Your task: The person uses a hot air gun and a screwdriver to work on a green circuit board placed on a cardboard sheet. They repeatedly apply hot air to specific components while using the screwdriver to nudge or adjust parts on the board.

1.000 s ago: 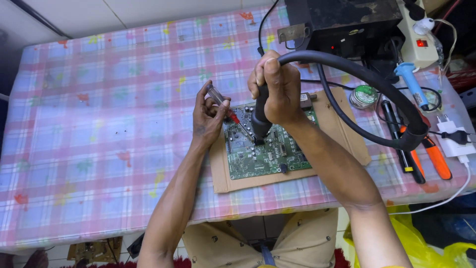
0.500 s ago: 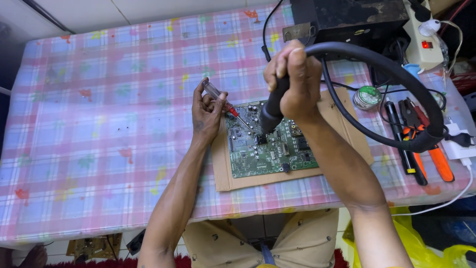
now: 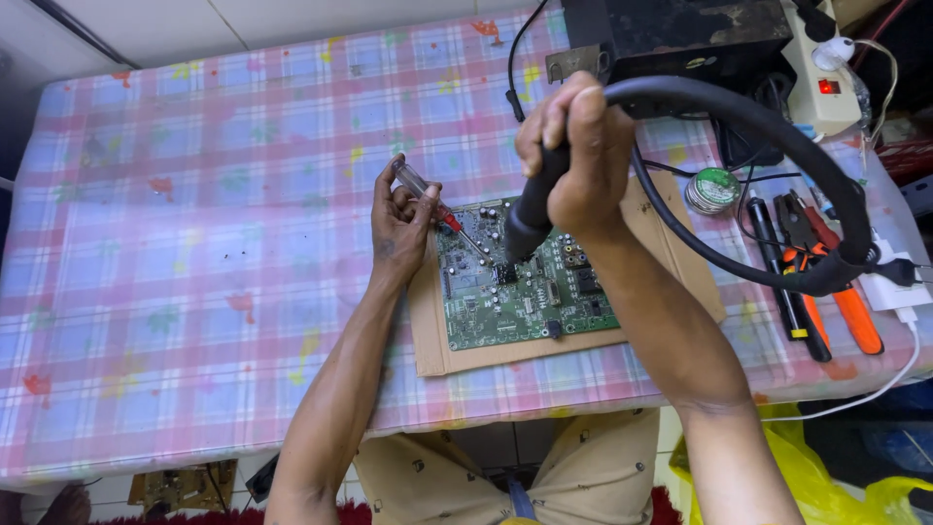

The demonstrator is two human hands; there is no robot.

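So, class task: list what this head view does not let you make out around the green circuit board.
- Nozzle tip of the hot-air tool: too small to tell whether it touches the circuit board.
- Tool handle: hidden by the right hand.
- Black box: cut off by top edge.

Solder reel (image 3: 712, 189); pliers (image 3: 826, 262); power strip (image 3: 826, 73).

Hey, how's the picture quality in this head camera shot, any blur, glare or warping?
Head view: even, soft light with faint shadows; the green circuit board is sharp, with no glare; the right hand on the black hot-air handle and the left hand look crisp; the pink checked tablecloth curves towards its edges, a sign of wide-angle distortion.
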